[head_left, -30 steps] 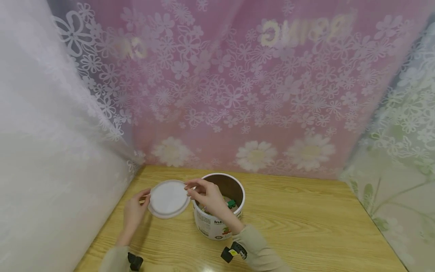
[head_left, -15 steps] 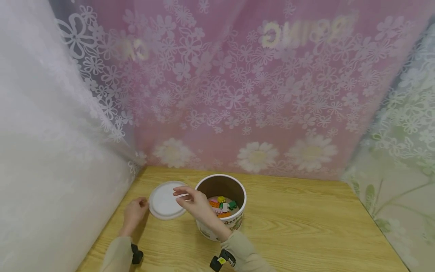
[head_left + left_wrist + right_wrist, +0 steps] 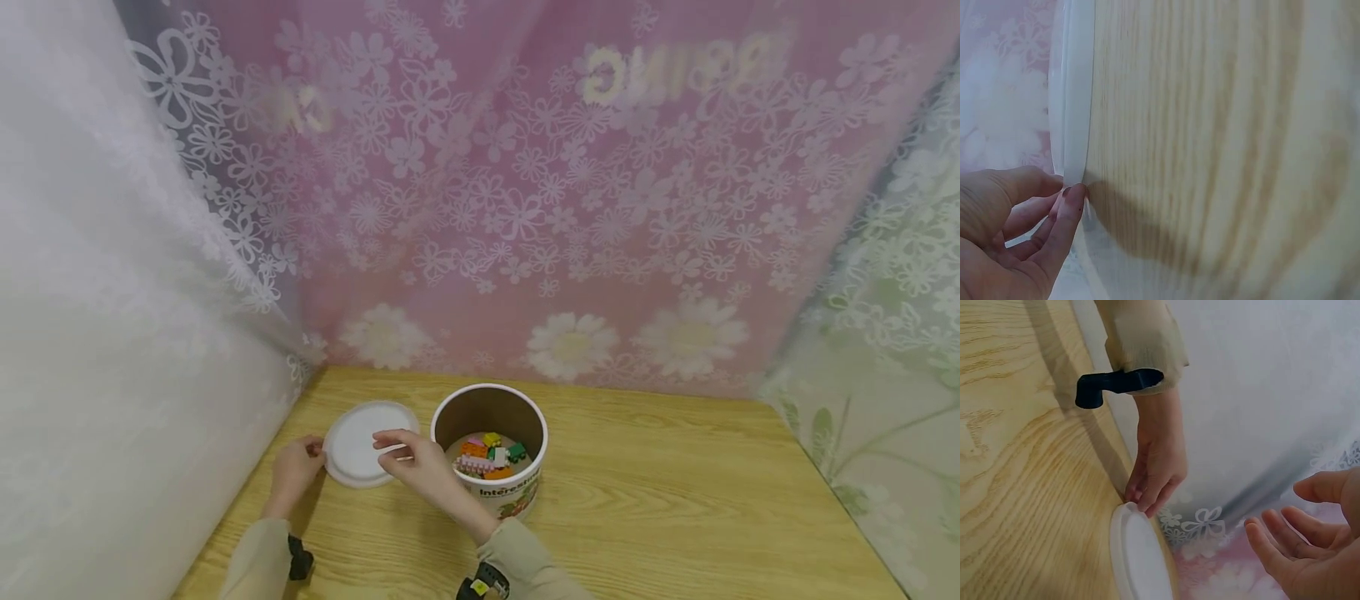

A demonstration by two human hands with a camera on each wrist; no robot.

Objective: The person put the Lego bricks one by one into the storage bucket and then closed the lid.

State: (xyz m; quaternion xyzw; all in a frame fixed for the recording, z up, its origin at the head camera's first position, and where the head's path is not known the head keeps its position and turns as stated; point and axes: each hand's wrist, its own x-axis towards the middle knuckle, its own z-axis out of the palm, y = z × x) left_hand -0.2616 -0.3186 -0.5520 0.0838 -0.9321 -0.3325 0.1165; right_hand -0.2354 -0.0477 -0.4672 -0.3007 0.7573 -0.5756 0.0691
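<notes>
A round white lid [image 3: 352, 446] lies flat or nearly so at the left of the wooden table. My left hand [image 3: 296, 471] pinches its left edge between thumb and fingertips, as the left wrist view shows at the rim [image 3: 1079, 94]. Over the lid's right side hovers my right hand [image 3: 416, 467], its fingers loosely bent and holding nothing. Just right of that hand stands a white tub [image 3: 489, 389] with printed lettering, its top uncovered. Several colourful toy bricks [image 3: 476, 464] lie at the bottom of the tub.
The wooden table [image 3: 675, 500] extends to the right of the tub. A pink flowered curtain [image 3: 525, 208] hangs along the back, and a white curtain [image 3: 112, 375] closes off the left side. Each wrist carries a small black camera [image 3: 300, 558].
My right hand has let go of the lid's right edge and moved left and down over it. The lid has come down slightly, with my left hand still at its edge. More bricks show.
</notes>
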